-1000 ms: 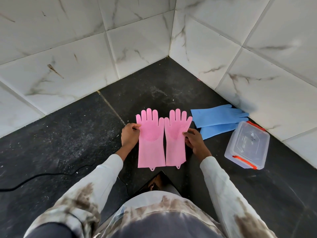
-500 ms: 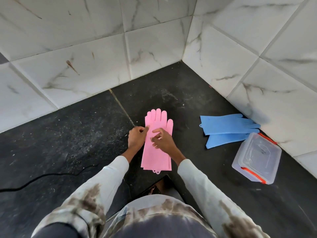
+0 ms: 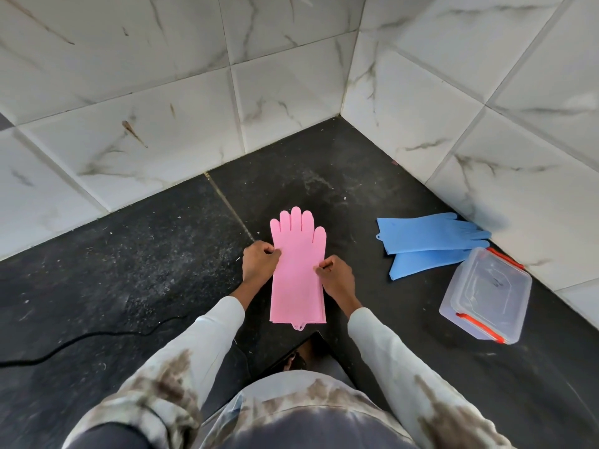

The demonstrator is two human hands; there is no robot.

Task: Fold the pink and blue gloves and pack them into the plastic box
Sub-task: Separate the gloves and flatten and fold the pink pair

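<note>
— Dark speckled stone floor (image 3: 136, 280) meeting white marble-look wall tiles (image 3: 155, 102). Pinching where?

— Left hand (image 3: 259, 265) pinching the left edge of the stacked soft pink rubber gloves (image 3: 297, 273), right hand (image 3: 335, 280) pinching the right edge. Probably lining up both layers for a clean fold.

— Lying flat, then?

— Flat, fingers pointing toward the corner, cuffs nearest the body.

— And further out?

— Pair of floppy blue rubber gloves (image 3: 428, 241) waiting unfolded to the right, just beside the clear rectangular plastic box with orange clips (image 3: 486, 296); lid apparently on, needing opening.
</note>
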